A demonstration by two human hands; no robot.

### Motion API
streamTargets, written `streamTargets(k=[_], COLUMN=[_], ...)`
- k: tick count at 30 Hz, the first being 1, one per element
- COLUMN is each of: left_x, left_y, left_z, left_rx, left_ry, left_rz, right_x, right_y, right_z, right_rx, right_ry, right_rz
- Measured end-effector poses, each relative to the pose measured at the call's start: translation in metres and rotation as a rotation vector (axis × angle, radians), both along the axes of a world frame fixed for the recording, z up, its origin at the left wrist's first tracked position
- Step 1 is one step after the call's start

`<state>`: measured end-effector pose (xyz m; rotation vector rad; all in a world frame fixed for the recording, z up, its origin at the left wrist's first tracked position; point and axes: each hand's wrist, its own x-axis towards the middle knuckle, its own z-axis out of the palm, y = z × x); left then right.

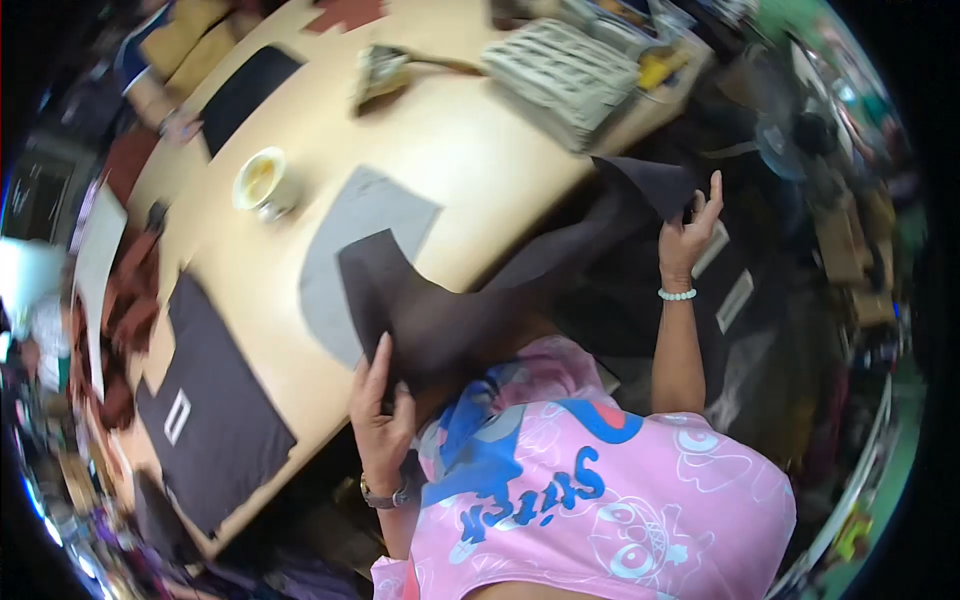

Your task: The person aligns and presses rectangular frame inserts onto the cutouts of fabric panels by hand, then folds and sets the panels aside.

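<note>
A dark curved fabric piece (520, 280) is stretched between my two hands, over the table's front edge. At its lower left end, my left hand (380, 420) has the cloth between thumb and fingers. My right hand (690, 230) grips the other end, with the index finger raised. Partly under the held cloth lies a grey curved panel (350, 240) on the table. To the left rests a stack of dark fabric pieces (215, 400) with a small white label (177, 417) on top.
The pale table (440, 130) bears a cup (262, 180), a blurred small object (380, 78), a grey slotted tray (560, 75) and a black panel (248, 98). Another person's hand (180, 125) is beside that panel. Brown cloth (130, 320) lies at the left edge.
</note>
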<state>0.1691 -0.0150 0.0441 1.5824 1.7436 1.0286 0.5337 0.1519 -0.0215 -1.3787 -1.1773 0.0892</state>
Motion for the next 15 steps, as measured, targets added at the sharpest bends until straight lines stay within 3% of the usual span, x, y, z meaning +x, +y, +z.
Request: streamTargets(k=[2,3,6,8,10,14,15], left_x=[0.033,0.048,0.103,0.139,0.175,0.223,0.228], left_y=[0.021,0.032,0.055,0.066,0.068,0.071,0.072], left_z=[-0.002,-0.014,-0.015,-0.034,-0.033,-0.052,-0.061], left_rx=[-0.072,0.052,-0.136,0.037,0.050,0.115,0.064], left_ry=[-0.112,-0.063,-0.125,-0.096,-0.106,-0.142,-0.157], left_rz=[-0.211,-0.354,-0.718,-0.957,-1.111,-1.103,-1.067], right_x=[0.058,0.093,0.172,0.214,0.252,0.297,0.299], right_y=[-0.037,-0.058,-0.119,-0.150,-0.171,-0.142,-0.127], right_z=[-0.001,-0.001,0.019,0.037,0.060,0.051,0.045], right_rx=[-0.090,-0.130,-0.305,-0.447,-0.592,-0.592,-0.738], right_ry=[-0.163,-0.212,-0.334,-0.404,-0.590,-0.777,-0.741], right_rz=[-0.220,-0.305,-0.566,-0.666,-0.777,-0.788,-0.787])
